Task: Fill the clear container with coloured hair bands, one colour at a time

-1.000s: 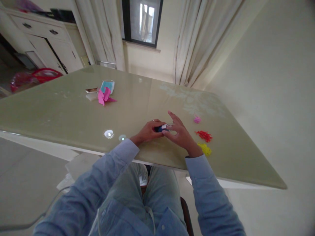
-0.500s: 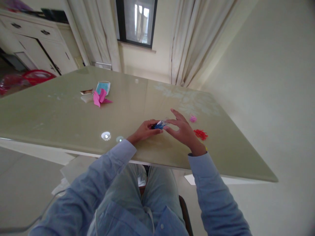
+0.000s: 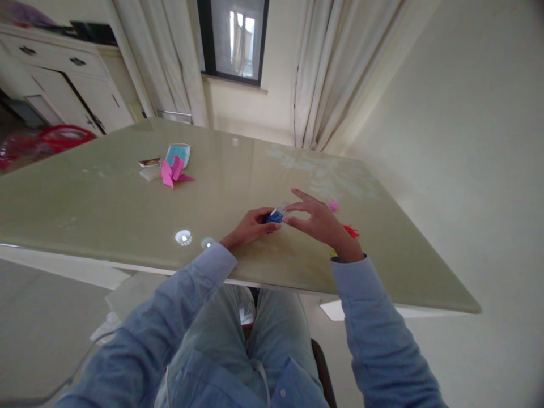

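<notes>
A small clear packet with blue contents (image 3: 275, 216) is held just above the table, near its front edge. My left hand (image 3: 250, 226) is closed on the packet's left end, thumb below and fingers above. At its clear right end, the thumb and forefinger of my right hand (image 3: 317, 221) pinch the see-through film, while the other fingers stretch away. What the blue contents are is too small to tell. Beyond my right hand lie a pink clump (image 3: 334, 205) and a pile of red pieces (image 3: 351, 231), the latter partly hidden by the hand.
On the green glossy table (image 3: 238, 181), a pink folded-paper shape (image 3: 173, 171) lies against a blue face mask (image 3: 178, 153) at the far left. Beside them is a small brown-and-white item (image 3: 149, 162). A bit of yellow (image 3: 334, 253) shows by my right wrist.
My right hand has shifted slightly right and down at the wrist, covering more of the red pieces. My left hand still grips the packet in about the same spot.
</notes>
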`<action>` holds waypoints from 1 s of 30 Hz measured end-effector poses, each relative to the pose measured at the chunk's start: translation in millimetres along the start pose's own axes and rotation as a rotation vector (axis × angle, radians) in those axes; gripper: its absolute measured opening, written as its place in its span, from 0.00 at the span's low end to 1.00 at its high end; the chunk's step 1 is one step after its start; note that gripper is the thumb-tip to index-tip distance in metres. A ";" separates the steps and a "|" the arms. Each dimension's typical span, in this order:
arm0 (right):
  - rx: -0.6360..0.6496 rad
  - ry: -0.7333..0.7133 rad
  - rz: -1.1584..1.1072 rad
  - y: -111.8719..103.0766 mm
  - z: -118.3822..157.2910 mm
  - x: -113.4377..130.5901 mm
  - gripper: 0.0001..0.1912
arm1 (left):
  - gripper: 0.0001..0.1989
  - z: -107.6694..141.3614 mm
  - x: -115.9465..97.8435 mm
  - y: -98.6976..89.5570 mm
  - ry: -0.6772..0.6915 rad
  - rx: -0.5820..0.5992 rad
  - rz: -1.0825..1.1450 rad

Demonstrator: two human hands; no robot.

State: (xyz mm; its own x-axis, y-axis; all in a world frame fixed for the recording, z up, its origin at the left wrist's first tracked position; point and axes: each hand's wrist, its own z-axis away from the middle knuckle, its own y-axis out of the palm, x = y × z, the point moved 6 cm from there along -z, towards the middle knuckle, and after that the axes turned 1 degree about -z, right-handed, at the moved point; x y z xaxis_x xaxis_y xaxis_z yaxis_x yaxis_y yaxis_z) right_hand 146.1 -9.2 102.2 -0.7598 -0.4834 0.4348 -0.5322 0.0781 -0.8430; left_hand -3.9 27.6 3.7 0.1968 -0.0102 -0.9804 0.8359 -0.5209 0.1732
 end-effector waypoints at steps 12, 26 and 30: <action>0.240 -0.040 0.001 14.4 -20.5 10.8 0.10 | 0.30 2.7 -1.6 1.6 -0.014 0.033 0.061; 0.304 -0.032 -0.067 14.4 -26.1 18.2 0.07 | 0.28 1.1 2.3 7.8 0.025 0.151 0.169; 0.371 -0.002 -0.049 15.9 -32.3 17.0 0.08 | 0.28 0.2 4.6 7.8 0.016 0.164 0.178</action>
State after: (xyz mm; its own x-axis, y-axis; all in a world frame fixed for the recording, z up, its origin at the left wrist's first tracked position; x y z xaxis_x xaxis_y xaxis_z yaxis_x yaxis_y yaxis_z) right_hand 112.6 11.9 106.4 -0.7361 -0.4804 0.4769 -0.3958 -0.2661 -0.8790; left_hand 3.4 23.3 0.4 0.3424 -0.1017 -0.9340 0.6933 -0.6436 0.3242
